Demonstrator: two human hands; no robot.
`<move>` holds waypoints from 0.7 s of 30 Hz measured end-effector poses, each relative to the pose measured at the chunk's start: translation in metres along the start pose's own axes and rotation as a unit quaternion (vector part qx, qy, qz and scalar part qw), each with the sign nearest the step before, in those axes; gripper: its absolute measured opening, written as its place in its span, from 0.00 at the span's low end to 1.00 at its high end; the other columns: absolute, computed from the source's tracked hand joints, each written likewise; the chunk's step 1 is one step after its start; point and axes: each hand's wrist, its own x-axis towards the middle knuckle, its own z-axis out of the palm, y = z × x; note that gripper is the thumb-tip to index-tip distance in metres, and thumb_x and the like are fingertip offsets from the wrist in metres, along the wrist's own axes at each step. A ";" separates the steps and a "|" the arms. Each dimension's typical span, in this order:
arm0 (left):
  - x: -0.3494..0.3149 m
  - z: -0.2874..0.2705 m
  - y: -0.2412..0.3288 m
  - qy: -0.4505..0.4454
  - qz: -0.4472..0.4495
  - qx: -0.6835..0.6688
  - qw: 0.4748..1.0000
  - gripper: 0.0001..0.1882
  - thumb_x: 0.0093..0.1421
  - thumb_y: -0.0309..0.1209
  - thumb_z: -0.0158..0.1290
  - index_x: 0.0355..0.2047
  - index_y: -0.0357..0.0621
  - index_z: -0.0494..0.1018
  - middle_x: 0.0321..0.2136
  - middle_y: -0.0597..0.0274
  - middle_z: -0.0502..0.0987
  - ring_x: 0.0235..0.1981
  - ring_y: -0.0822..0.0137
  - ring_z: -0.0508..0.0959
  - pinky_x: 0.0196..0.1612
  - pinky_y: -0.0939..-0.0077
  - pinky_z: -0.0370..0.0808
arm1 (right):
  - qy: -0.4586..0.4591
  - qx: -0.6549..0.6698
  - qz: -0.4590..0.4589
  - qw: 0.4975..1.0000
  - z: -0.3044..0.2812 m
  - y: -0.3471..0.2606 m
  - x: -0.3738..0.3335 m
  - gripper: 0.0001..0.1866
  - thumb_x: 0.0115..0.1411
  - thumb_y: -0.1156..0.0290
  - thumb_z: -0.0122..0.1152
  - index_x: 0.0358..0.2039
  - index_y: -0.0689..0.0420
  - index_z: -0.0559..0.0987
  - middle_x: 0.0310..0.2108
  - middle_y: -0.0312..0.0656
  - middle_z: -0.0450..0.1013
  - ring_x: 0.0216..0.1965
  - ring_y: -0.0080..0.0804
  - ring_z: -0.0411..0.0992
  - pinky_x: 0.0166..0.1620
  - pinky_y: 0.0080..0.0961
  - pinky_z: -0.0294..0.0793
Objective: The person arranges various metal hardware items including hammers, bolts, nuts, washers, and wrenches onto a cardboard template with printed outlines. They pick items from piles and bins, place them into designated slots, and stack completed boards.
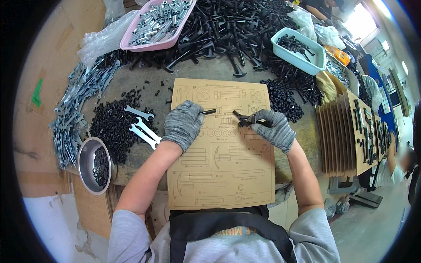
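Note:
A brown cardboard sheet (pixel 219 190) printed with outlines of bolts, nuts, washers, wrenches and hammer-like tools lies in front of me, its near edge against my body. My left hand (pixel 183 125), in a grey knit glove, is closed over the sheet's upper left. From its fingertips a dark bolt (pixel 209 111) points right. Over the upper right my right hand (pixel 274 129), gloved alike, is closed round several black bolts (pixel 244 120) that stick out from the fingers. How many it holds is partly hidden.
Left lie silver wrenches (pixel 144 129), a heap of small black fasteners (pixel 115 125) and a metal bowl (pixel 83 168). Behind are a pink basin (pixel 125 44), black hammer-like tools (pixel 228 26) and a light blue basin (pixel 322 61). Right stand upright cardboard sheets (pixel 335 144); a co-worker (pixel 388 168) is beyond.

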 end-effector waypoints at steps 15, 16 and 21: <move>0.032 -0.014 -0.028 -0.104 -0.008 0.027 0.994 0.12 0.58 0.38 0.50 0.38 0.46 0.76 0.35 0.55 0.76 0.39 0.55 0.76 0.44 0.62 0.72 | -0.107 -0.457 -0.103 0.877 0.080 -0.070 0.063 0.10 0.56 0.65 0.57 0.37 0.53 0.78 0.33 0.43 0.74 0.34 0.42 0.75 0.36 0.37 0.75; 0.032 -0.015 -0.025 -0.109 0.006 0.024 0.994 0.13 0.59 0.39 0.50 0.38 0.46 0.76 0.36 0.55 0.76 0.39 0.55 0.76 0.45 0.63 0.72 | -0.107 -0.424 -0.093 0.895 0.080 -0.067 0.066 0.10 0.56 0.65 0.57 0.37 0.53 0.78 0.34 0.44 0.75 0.36 0.42 0.76 0.37 0.36 0.75; 0.027 -0.022 -0.019 -0.137 0.035 -0.002 0.990 0.16 0.59 0.42 0.51 0.41 0.46 0.75 0.38 0.55 0.75 0.42 0.55 0.75 0.47 0.63 0.72 | 0.013 -0.204 -0.099 0.974 0.054 -0.031 0.058 0.17 0.55 0.61 0.61 0.43 0.54 0.79 0.39 0.46 0.76 0.40 0.46 0.74 0.43 0.34 0.75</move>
